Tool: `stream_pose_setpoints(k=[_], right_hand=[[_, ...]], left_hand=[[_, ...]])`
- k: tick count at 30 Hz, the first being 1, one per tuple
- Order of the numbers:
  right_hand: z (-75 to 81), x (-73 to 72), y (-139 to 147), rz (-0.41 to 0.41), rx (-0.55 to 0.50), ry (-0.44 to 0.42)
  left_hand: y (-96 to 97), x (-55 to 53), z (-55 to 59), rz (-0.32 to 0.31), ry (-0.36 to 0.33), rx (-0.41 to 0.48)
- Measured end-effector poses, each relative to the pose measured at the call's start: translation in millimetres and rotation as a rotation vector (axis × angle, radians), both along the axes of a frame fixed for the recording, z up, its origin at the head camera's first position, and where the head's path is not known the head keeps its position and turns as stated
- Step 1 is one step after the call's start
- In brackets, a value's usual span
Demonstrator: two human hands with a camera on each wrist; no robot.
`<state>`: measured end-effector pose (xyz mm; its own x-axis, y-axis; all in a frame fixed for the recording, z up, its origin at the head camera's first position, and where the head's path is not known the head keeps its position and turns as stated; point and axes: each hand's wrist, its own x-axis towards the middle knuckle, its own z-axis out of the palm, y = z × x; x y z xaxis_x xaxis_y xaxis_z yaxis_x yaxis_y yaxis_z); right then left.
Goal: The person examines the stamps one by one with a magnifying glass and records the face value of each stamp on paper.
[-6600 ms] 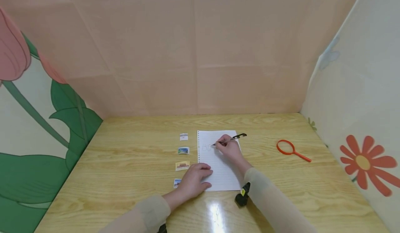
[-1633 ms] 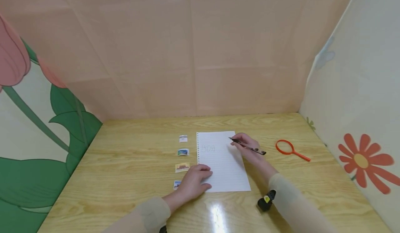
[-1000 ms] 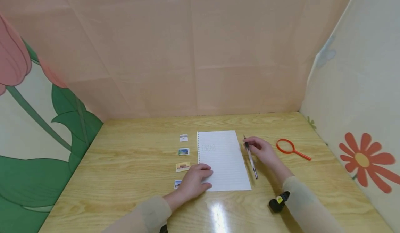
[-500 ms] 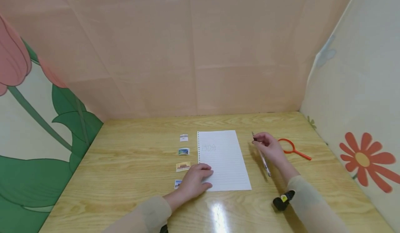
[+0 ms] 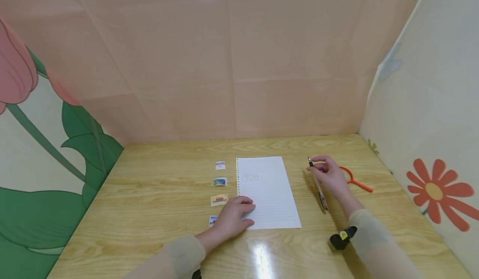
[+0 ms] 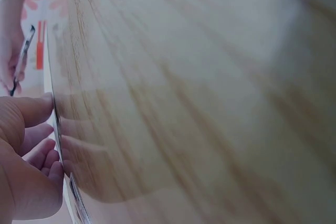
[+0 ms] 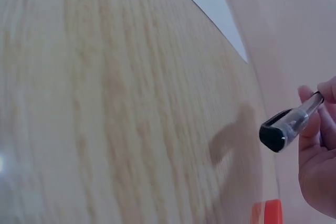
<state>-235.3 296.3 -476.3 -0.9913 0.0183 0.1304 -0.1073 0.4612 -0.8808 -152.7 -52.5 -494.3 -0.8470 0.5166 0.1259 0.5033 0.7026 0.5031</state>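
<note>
A sheet of lined paper with a punched left edge lies mid-table, with faint writing that looks like "150" and a character at its upper left. My left hand rests on its lower left, fingers loosely spread. To the right of the sheet, my right hand pinches a clear-barrelled pen near its tip, raised over the table. The pen's tip points away from me and its dark capped end faces the right wrist camera. Behind the right hand lies a red magnifying glass, its lens ring partly hidden.
Left of the sheet, a column of small stamp-like pictures runs towards me: a pale one, a green-blue one, a yellow one and a blue one partly covered by my left hand. A pinkish backdrop closes the table's far edge.
Since the oldest frame, more writing shows on the sheet. My right hand has left the paper and moved right with the pen, which has swung lengthwise. The left hand stays in place.
</note>
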Motion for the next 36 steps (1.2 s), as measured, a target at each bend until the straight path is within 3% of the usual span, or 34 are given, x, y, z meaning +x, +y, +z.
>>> stream_pose_setpoints(k=[8,15,20,26,36], right_hand=[[0.9,-2.3,6.0,-0.029,0.097,-0.1],[-7.5,-8.1,4.9,-0.014,0.107,-0.156],[-13.1,-12.1,5.8,-0.036,0.178,-0.177],[-18.2,-14.6,5.3,-0.069,0.258,-0.158],[-24.9,-13.2,1.1,-0.067,0.321,-0.033]], left_hand=[[-0.2,-0.7,-1.0,0.0,-0.013,0.002],[-0.5,-1.4,-2.4,0.001,-0.012,-0.002],[-0.7,-1.6,-2.9,0.001,-0.013,-0.001],[-0.5,-0.8,-1.6,-0.002,-0.022,-0.001],[-1.1,-0.5,-1.2,-0.007,0.0,0.008]])
